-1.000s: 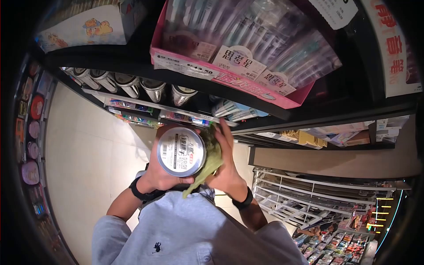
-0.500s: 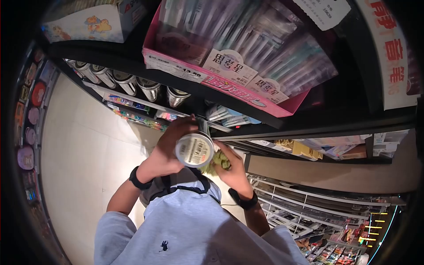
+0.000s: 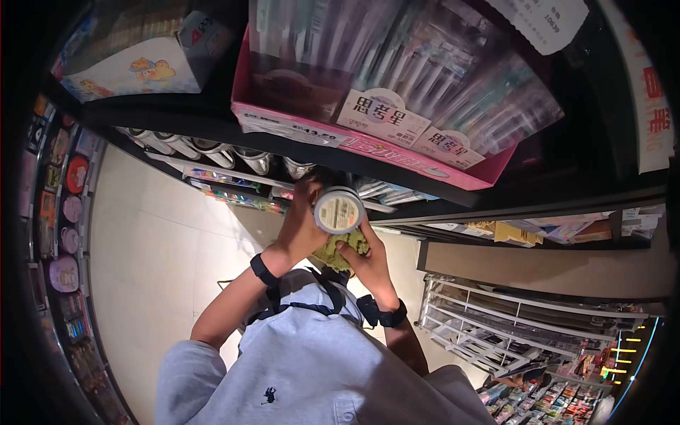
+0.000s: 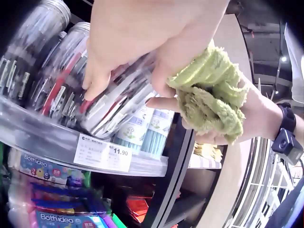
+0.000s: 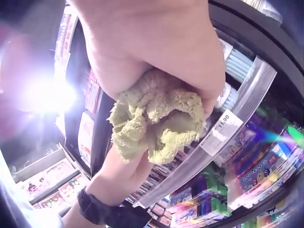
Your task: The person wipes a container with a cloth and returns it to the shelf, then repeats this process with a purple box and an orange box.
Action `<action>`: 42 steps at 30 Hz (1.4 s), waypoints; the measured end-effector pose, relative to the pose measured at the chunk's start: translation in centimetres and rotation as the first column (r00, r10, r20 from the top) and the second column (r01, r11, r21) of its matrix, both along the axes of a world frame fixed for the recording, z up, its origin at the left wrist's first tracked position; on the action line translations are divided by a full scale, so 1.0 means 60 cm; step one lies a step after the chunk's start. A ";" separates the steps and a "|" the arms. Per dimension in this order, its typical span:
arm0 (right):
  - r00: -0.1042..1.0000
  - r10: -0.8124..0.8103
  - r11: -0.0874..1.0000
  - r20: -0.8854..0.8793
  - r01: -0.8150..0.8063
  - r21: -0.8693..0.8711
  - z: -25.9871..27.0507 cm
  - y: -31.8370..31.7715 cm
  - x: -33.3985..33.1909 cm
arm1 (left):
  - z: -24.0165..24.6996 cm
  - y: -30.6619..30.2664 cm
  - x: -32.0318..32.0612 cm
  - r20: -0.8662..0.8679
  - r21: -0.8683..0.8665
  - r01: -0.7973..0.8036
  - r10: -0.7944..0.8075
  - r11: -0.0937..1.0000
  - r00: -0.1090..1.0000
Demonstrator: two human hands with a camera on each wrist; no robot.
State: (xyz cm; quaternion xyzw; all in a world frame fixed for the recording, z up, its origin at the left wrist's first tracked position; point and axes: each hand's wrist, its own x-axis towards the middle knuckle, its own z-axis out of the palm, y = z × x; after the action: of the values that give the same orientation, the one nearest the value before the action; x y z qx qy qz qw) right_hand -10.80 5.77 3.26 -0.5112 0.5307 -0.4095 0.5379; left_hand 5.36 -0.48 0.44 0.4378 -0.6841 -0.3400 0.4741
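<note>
My left hand (image 3: 299, 228) grips a clear plastic jar (image 4: 124, 102) full of pens, thumb and fingers around its side. The jar's round lid (image 3: 338, 212) with a pale printed label faces up toward the head camera. In the left wrist view the jar is tilted, its lower end close to the shelf's front lip. My right hand (image 3: 372, 263) holds a bunched green fluffy cloth (image 5: 156, 124), just below the jar in the head view. One right fingertip (image 4: 154, 102) reaches to the jar's side. The palm hides part of the cloth.
Similar jars (image 4: 61, 78) stand in a row on the shelf, above a price tag (image 4: 103, 153). Blue-white cylinders (image 4: 145, 126) stand beside them. A pink box (image 3: 489, 173) of packaged pens sits on the shelf above. Packs of coloured items (image 4: 66, 218) hang below.
The jar has moved away from my body toward the shelf, its lid showing smaller. The cloth went from draped beside the jar to bunched in my right hand below it.
</note>
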 end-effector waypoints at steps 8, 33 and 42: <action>0.990 0.039 0.999 0.136 -0.044 0.028 0.023 -0.038 -0.005 | 0.004 -0.008 -0.035 -0.093 0.039 -0.204 0.207 0.978 0.974; 0.988 0.146 0.988 0.050 -0.148 0.041 0.047 -0.049 0.027 | 0.064 -0.014 0.051 0.144 0.062 -0.281 0.270 0.958 0.952; 0.984 0.158 0.987 0.082 -0.154 -0.050 0.022 -0.063 0.024 | -0.002 0.010 0.040 -0.098 -0.054 -0.414 0.408 0.908 0.908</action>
State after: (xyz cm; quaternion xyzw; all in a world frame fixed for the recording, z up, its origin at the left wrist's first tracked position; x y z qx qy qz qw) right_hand -9.35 2.01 4.55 -0.5447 0.4562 -0.3993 0.5794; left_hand 7.77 0.12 0.32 0.5396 -0.5678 -0.2253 0.5794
